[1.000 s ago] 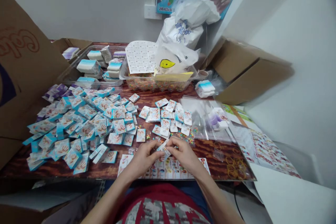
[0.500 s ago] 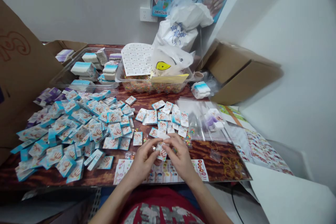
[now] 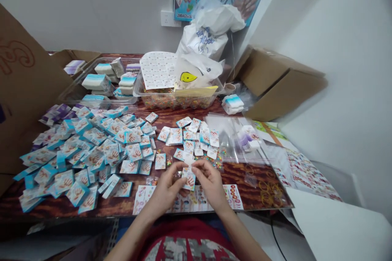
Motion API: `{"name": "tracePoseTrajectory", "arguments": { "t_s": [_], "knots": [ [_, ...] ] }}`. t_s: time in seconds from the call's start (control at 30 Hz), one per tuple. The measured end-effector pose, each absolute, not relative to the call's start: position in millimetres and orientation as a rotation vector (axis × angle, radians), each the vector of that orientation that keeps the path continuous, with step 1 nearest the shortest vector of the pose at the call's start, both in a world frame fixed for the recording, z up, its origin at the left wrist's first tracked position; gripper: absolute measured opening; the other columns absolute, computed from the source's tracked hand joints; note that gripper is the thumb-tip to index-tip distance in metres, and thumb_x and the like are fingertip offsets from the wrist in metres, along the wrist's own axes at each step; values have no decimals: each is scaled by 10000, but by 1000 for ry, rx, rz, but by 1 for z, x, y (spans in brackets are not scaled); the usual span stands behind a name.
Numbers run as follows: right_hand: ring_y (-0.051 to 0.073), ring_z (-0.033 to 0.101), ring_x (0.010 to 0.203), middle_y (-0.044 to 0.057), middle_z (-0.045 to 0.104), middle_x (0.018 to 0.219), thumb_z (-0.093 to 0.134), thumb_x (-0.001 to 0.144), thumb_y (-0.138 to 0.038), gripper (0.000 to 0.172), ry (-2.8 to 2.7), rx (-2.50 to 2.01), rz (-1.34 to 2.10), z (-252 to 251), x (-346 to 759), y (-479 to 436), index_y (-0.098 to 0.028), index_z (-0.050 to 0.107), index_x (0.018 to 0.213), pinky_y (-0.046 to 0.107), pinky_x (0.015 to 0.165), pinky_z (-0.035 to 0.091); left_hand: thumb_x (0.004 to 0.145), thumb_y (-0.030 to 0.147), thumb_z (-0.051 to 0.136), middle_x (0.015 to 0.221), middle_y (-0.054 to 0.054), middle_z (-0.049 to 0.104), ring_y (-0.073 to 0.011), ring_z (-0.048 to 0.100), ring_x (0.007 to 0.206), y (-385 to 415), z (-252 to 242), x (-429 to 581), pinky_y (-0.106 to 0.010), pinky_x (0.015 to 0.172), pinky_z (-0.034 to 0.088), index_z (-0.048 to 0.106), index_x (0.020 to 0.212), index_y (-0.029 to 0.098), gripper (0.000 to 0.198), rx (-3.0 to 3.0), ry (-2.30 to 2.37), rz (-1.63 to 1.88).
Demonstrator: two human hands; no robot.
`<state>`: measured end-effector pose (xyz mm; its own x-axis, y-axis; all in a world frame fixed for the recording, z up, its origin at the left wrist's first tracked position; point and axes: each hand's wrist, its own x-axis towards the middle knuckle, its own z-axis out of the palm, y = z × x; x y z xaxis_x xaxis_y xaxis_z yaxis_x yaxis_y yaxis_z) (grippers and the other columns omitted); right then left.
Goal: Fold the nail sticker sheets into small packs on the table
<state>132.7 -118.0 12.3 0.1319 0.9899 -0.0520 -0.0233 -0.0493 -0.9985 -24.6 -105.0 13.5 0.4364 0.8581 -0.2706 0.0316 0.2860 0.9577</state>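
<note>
Two grips, left hand [image 3: 167, 187] and right hand [image 3: 211, 185], are nearly closed; a small printed card [image 3: 188, 178] is pinched between them, just above the near edge of the surface [image 3: 239, 175]. Slippage could drop it among the loose cards [image 3: 92, 151] or scatter the small beads [image 3: 219, 165]. Movement is tight: cards lie left and ahead, a clear plastic bag [image 3: 232, 138] ahead-right, rubber bands [image 3: 269, 191] right.

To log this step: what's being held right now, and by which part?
A small nail-sticker card, pinched by its side edges: the left hand on its left edge, the right hand on its right edge.
</note>
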Motion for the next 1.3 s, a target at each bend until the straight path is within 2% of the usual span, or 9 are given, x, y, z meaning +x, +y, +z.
{"name": "tracePoseTrajectory", "arguments": {
  "t_s": [0.1, 0.23, 0.37, 0.57, 0.73, 0.93, 1.03, 1.13, 1.3],
  "knots": [
    [183, 621, 801, 12, 653, 843, 656, 809, -374, 363, -992, -1248, 1180, 13, 132, -112, -240, 556, 1132, 289, 739, 480, 881, 371, 576, 1129, -43, 572, -92, 588, 644, -103, 16, -26, -244, 577, 570, 515, 1183, 224, 342, 1196, 959, 724],
    [194, 608, 824, 35, 664, 853, 620, 852, -380, 185, -1190, -1272, 1193, 16, 136, -111, -210, 666, 909, 296, 748, 466, 887, 359, 567, 1155, -52, 540, -107, 600, 700, -104, 16, -25, -225, 553, 555, 478, 1165, 230, 319, 1189, 980, 774],
    [201, 602, 865, 45, 669, 888, 607, 866, -390, 201, -1263, -1224, 1224, 16, 141, -113, -207, 668, 808, 310, 782, 452, 868, 337, 590, 1140, -50, 548, -112, 597, 705, -108, 12, -25, -223, 543, 551, 400, 1196, 252, 388, 1137, 1002, 782],
    [142, 519, 649, -6, 598, 693, 737, 720, -389, 225, -1050, -1306, 1366, 11, 141, -107, -191, 638, 759, 255, 615, 412, 885, 302, 563, 1142, -60, 554, -147, 625, 762, -110, 15, -31, -261, 603, 571, 396, 1289, 277, 438, 1229, 990, 682],
    [114, 473, 590, -25, 564, 639, 751, 697, -392, 252, -1004, -1330, 1384, 14, 143, -105, -179, 616, 705, 234, 574, 384, 875, 311, 573, 1139, -64, 522, -134, 617, 713, -110, 17, -33, -261, 583, 566, 394, 1325, 293, 485, 1222, 995, 657],
    [187, 604, 760, 42, 668, 790, 657, 820, -418, 251, -1290, -1285, 1363, 23, 149, -113, -174, 697, 776, 286, 705, 461, 893, 287, 538, 1092, -58, 557, -148, 608, 751, -115, 21, -32, -239, 578, 540, 381, 1346, 280, 480, 1177, 952, 703],
    [224, 624, 899, 69, 689, 915, 608, 872, -379, 216, -1426, -1278, 1191, 20, 144, -122, -197, 713, 826, 320, 818, 465, 900, 270, 519, 1080, -54, 565, -141, 606, 729, -120, 18, -33, -239, 580, 535, 460, 1302, 260, 407, 1225, 951, 716],
    [232, 626, 891, 76, 689, 905, 616, 862, -381, 215, -1430, -1308, 1114, 7, 136, -130, -200, 696, 779, 325, 813, 473, 900, 246, 499, 1014, -53, 606, -135, 605, 653, -123, 13, -34, -244, 552, 523, 540, 1220, 220, 324, 1296, 973, 649],
    [226, 659, 779, 102, 715, 970, 625, 822, -481, 384, -1097, -1414, 1273, -9, 128, -133, -183, 671, 1059, 321, 682, 521, 911, 236, 502, 1103, -72, 663, -214, 623, 998, -95, 29, -67, -345, 891, 504, 599, 1138, 211, 248, 1659, 1209, 856]
  ]
}}
